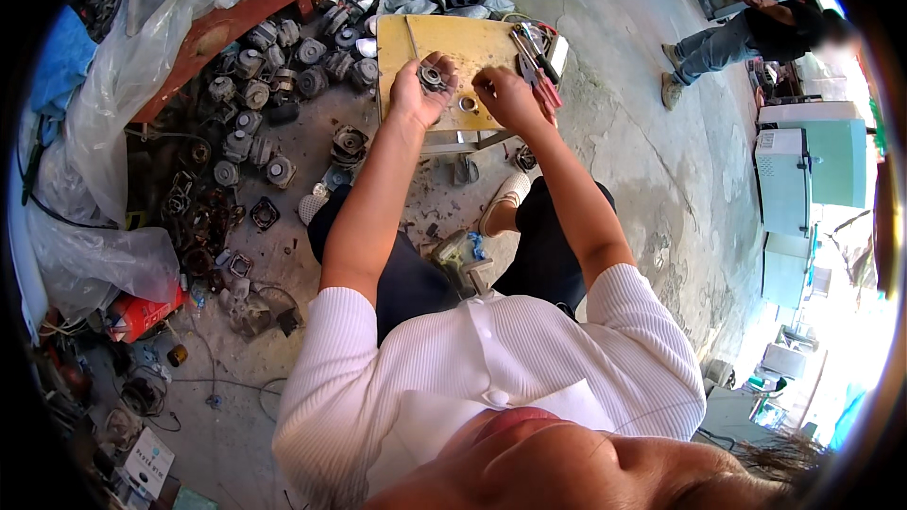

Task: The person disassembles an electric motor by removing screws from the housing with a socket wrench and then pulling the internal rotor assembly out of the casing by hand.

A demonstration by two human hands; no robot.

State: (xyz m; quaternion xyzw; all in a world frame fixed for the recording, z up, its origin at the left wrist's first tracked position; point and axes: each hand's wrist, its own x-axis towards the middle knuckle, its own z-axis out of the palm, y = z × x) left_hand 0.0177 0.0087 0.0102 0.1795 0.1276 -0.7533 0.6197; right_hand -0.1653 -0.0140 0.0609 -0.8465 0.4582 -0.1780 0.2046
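My left hand [416,104] is turned palm up over a small yellow-topped table [404,36], its fingers curled round a round grey metal part [432,78] with a hole in its middle. To its right, my right hand [510,99] hangs above the tabletop with the fingers bent and closed together. What they pinch, if anything, I cannot make out. A small metal ring [468,104] lies on the table between the hands. Beside my right hand, at the table's right edge, rest pliers with red handles [545,93] and other hand tools [529,42].
Several small electric motors [248,62] cover the floor on the left, near a reddish bench [213,38] draped with clear plastic sheeting [151,85]. Loose motor parts [350,144] lie nearer my feet. Another person [727,42] stands at the far right, beyond them white cabinets [782,179].
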